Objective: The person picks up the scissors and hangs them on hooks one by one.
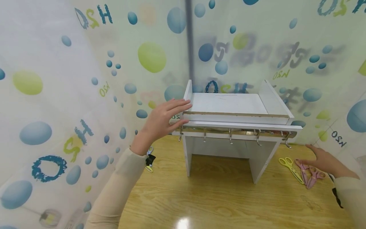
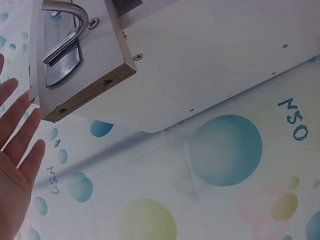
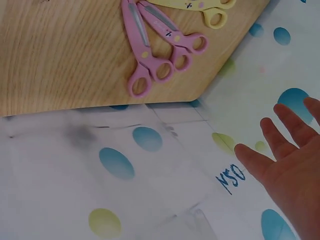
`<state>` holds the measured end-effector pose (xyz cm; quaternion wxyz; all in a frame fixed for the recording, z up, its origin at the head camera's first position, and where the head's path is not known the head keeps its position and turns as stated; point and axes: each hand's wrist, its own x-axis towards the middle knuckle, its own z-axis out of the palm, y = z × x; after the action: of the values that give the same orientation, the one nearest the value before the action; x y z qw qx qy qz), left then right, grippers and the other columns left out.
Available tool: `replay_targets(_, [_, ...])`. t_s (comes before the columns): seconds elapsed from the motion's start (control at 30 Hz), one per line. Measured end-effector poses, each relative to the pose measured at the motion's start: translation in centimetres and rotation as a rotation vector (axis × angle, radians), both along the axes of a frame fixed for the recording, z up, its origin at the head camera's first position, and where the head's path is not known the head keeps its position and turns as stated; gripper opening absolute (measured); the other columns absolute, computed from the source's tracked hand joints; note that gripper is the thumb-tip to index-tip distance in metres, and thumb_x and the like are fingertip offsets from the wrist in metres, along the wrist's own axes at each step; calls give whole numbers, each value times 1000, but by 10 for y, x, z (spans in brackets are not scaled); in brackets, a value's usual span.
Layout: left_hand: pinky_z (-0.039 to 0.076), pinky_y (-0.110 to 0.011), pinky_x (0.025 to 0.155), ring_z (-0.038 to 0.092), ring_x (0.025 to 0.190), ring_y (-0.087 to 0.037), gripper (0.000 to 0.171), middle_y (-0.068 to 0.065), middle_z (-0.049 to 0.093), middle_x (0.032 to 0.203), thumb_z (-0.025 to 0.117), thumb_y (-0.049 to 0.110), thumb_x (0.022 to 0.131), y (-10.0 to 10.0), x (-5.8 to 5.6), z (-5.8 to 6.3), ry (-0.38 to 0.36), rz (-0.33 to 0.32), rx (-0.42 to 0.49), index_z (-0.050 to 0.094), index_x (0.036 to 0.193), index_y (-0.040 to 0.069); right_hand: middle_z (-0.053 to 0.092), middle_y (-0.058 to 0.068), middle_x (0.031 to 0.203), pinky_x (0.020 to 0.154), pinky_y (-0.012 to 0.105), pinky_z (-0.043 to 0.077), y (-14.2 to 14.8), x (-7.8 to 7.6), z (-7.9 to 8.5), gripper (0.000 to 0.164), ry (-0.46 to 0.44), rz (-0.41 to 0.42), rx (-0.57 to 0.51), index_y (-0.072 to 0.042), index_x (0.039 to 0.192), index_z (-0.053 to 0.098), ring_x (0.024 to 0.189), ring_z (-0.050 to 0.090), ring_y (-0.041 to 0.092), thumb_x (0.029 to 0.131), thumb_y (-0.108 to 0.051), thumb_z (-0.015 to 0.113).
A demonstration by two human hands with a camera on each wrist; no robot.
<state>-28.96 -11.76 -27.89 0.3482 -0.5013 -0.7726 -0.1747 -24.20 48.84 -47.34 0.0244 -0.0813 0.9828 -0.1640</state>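
Note:
A white wooden shelf rack (image 1: 217,117) stands on the table, with a row of silver metal hooks (image 1: 230,136) along its front board. My left hand (image 1: 166,117) is at the rack's upper left corner, fingers extended. In the left wrist view, its fingers (image 2: 22,132) lie beside the end of the hook board (image 2: 90,95); whether they touch it, I cannot tell. My right hand (image 1: 326,162) holds nothing, its fingers spread in the right wrist view. In the head view it appears near yellow scissors (image 1: 291,170) and two pairs of pink scissors (image 3: 137,52).
Other scissors (image 1: 149,168) and a black clip-like item (image 1: 150,159) lie on the wooden table (image 1: 211,197), left of the rack. A curtain-like sheet (image 1: 120,57) printed with blue and green dots surrounds the table. A black object (image 1: 337,197) shows beside the right sleeve.

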Motion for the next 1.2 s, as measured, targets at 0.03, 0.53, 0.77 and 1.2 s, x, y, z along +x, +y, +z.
replay_targets(0.03, [33,-37,112,53,123,-20,48,-5,59,130,70,32,85,0,0,-1,1,-5,4,60,128,12,31,51,126,85,72,34,0,1,-1,91,-3,-1,-2,23,135,24,109,33,66,85,-41,67])
replay_targets(0.53, [36,-35,110,58,117,-19,42,-6,63,125,74,22,82,0,0,-10,43,-21,53,65,122,11,31,50,127,84,71,35,-4,8,-10,88,-51,-9,-49,21,136,21,110,34,65,87,-38,65])
replay_targets(0.77, [37,-34,110,60,115,-20,39,-5,65,122,74,17,82,0,2,-11,44,-38,81,66,120,10,33,50,125,83,70,38,-5,11,-18,87,-52,-20,-41,25,131,28,108,37,65,85,-38,67])
replay_targets(1.2, [38,-33,109,60,114,-20,34,-6,66,120,73,12,83,0,-2,-17,44,-59,94,68,116,9,36,50,123,80,68,40,-4,15,-35,81,-52,-17,-63,25,127,33,106,40,65,86,-36,67])
